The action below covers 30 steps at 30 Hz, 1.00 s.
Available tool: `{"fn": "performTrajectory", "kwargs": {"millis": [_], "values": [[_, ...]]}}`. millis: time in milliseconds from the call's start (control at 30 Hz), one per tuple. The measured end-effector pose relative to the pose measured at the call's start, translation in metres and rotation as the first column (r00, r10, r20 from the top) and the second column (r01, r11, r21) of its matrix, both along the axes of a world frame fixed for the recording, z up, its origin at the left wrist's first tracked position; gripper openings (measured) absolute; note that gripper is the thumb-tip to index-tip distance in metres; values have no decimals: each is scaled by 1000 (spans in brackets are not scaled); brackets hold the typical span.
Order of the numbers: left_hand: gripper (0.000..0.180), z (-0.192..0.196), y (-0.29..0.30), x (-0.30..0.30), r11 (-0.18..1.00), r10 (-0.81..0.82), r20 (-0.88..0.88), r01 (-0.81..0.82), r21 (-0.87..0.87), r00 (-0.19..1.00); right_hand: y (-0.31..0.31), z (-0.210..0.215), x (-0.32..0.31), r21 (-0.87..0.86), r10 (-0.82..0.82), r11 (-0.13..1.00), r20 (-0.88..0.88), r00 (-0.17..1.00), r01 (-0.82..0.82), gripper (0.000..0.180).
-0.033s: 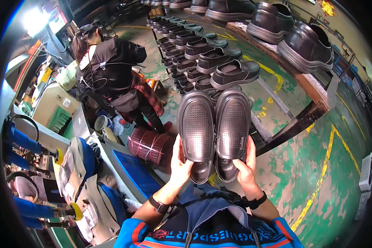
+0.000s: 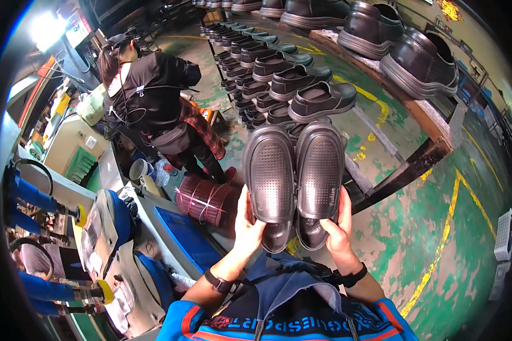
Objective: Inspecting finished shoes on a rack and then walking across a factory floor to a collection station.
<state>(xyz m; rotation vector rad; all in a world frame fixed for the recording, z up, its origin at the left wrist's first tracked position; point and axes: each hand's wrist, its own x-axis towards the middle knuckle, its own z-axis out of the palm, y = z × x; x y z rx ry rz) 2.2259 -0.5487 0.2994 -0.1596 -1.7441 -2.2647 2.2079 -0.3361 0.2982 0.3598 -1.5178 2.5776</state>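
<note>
A pair of black slip-on shoes is held up side by side before me, toes pointing away and perforated uppers facing up. My left hand (image 2: 248, 226) grips the left shoe (image 2: 270, 170) along its outer side near the opening. On the other shoe, the right one (image 2: 318, 170), my right hand (image 2: 339, 228) has its thumb at the opening and its fingers along the outer side. The inner edges of the two shoes nearly touch. Their soles are hidden underneath.
Ahead stands a rack with rows of black shoes (image 2: 324, 101); larger-looking shoes (image 2: 420, 62) line its upper shelf (image 2: 438, 128) at right. A co-worker (image 2: 153, 96) stands ahead left. A red-brown bundle (image 2: 206, 200) lies on the floor. Machinery with blue cylinders (image 2: 37, 196) is at left.
</note>
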Motion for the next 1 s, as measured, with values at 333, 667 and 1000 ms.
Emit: {"fn": "performTrajectory", "kwargs": {"millis": [333,667,1000], "values": [[81,-11,3,-5,1000,-12,28,12,7,1000,9,2,3,18,-36,999,-19,999,37,86],[86,-20,-9,4,999,-24,44,23,27,999,7,10,13,98,-8,995,-51,999,13,89],[75,-69,-38,9,998,37,125,-44,54,991,-6,-14,19,100,-21,994,-181,983,40,92]]}}
